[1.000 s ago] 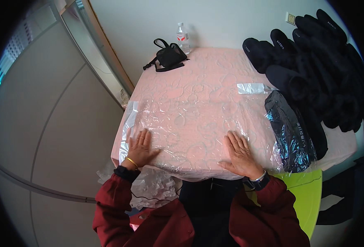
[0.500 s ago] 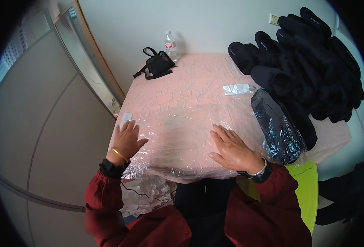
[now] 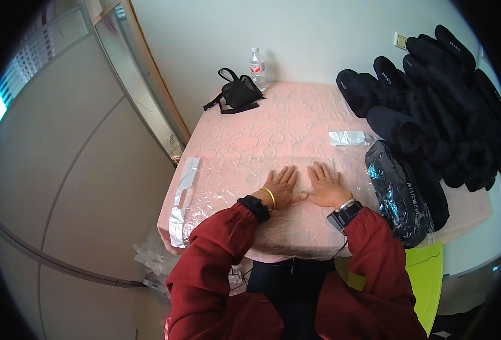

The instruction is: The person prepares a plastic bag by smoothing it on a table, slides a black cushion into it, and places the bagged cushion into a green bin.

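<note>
Both palms press flat on a clear plastic bag (image 3: 227,190) spread over the pink table cover. My left hand (image 3: 280,188) lies near the middle with its fingers stretched forward. Close beside it on the right, my right hand (image 3: 326,187) rests with fingers slightly spread, the two thumbs almost meeting. Along the bag's left end runs a white strip (image 3: 178,226) with a handle slot. At the right, a black slipper-like item in clear plastic (image 3: 400,195) lies by the bag's end, next to a silvery-white strip (image 3: 347,138).
Black padded, slipper-like items (image 3: 432,107) are heaped at the table's right. A black strapped pouch (image 3: 240,95) and a water bottle (image 3: 257,69) stand at the back. A lime-green stool or chair (image 3: 426,283) is at the lower right. Crumpled plastic (image 3: 154,255) hangs below the left edge.
My left hand has moved from the bag's left end to the middle, and my right hand now lies beside it. The whole left strip shows now. The view has shifted slightly.
</note>
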Motion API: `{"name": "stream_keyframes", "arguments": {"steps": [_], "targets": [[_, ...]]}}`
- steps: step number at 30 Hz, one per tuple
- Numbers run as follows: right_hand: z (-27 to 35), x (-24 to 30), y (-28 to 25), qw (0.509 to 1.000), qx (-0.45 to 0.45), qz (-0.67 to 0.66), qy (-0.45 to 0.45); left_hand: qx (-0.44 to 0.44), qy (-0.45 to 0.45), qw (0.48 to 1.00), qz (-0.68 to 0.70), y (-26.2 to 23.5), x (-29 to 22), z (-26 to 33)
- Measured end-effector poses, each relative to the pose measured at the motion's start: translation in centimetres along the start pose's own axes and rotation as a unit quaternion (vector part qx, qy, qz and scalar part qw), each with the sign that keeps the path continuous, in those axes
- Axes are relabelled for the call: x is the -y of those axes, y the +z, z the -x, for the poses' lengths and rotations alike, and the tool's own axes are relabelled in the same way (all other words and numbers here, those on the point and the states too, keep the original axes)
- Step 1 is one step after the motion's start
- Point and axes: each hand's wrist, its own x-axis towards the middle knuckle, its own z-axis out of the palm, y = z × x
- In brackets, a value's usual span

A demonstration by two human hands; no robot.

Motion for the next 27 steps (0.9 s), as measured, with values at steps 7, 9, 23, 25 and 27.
{"name": "stream_keyframes", "arguments": {"steps": [7, 9, 23, 25, 27], "targets": [[-0.1, -0.8, -0.2, 0.999, 0.035, 0.019, 0.025, 0.030, -0.161, 0.986, -0.043, -2.4, 9.9, 4.3], [-0.2, -0.6, -0.2, 0.999, 0.037, 0.027, 0.024, 0.026, -0.235, 0.971, -0.037, -2.9, 13.1, 6.4], [-0.9, 0.8, -0.1, 0.986, -0.046, 0.047, 0.152, -0.166, -0.139, 0.970, -0.110, -1.6, 7.3, 17.3], [-1.4, 0.6, 0.7, 0.989, -0.068, 0.064, 0.117, -0.189, -0.012, 0.974, -0.126, -0.3, 2.6, 18.7], [-0.5, 1.3, 0.2, 0.992, -0.064, 0.061, 0.094, -0.187, 0.046, 0.974, -0.119, 2.1, -0.4, 18.7]]}}
